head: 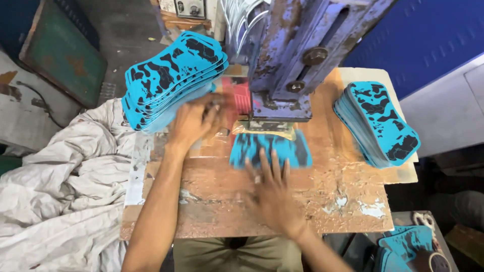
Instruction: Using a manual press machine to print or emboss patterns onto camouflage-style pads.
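Sacking, grey-white and crumpled (55, 186), fills the lower left of my view, lying against the left edge of the worn wooden table (322, 201). Above the table's far side I see the blue press (292, 55), paint flaking, two big bolts on its arm, its head hanging low over the board.

Two stacks of turquoise pieces with black blotches flank the press. The left stack (171, 75) is the taller, fanned and leaning, at the table's far left corner. The right stack (378, 123) sits on a pale board at the far right, well apart from both hands. A few more turquoise pieces (408, 244) lie lower down, past the table's near right corner.

My right hand (272, 194) lies flat, palm down, fingers spread, with the fingertips pressing on the near edge of a single turquoise piece (269, 148). That piece lies on the table directly under the press head, just ahead of the hand; it is not pinched, only touched from above.

My left hand (194, 121) is blurred at the foot of the left stack, touching its lowest pieces. I cannot tell whether its fingers are clamped on one or merely resting there.
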